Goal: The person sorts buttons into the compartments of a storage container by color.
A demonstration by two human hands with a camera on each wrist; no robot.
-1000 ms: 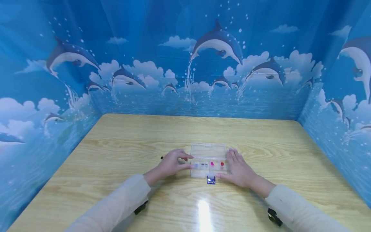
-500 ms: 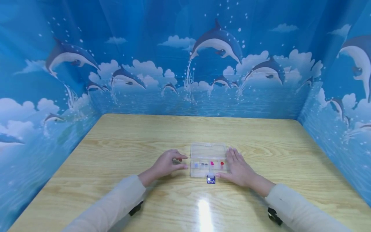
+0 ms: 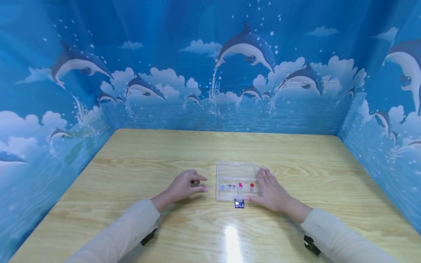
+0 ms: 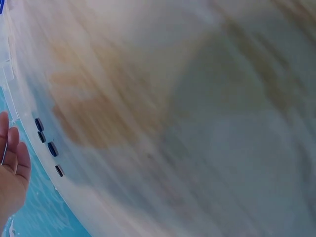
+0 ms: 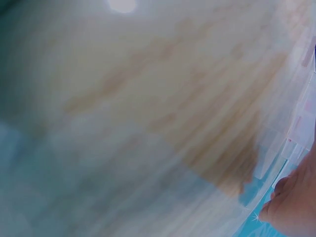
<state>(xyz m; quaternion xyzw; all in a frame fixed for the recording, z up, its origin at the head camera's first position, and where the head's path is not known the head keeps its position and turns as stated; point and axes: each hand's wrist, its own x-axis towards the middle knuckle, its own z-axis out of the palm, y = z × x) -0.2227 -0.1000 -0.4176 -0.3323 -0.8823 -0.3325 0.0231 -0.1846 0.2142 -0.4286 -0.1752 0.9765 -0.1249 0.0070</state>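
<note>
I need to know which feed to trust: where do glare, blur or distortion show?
Head: mostly clear, with a white glare streak on the table nearer than the clear box; left wrist: table blurred, its edge bowed, the dark pieces crisper, the left hand cut by the frame; right wrist: table soft, bright glare at top, right hand cropped.

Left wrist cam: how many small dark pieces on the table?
4 visible, in a slanting row beside the left hand: top piece, second piece close below, third piece lower right, bottom piece set apart. The hand may hide more.
</note>
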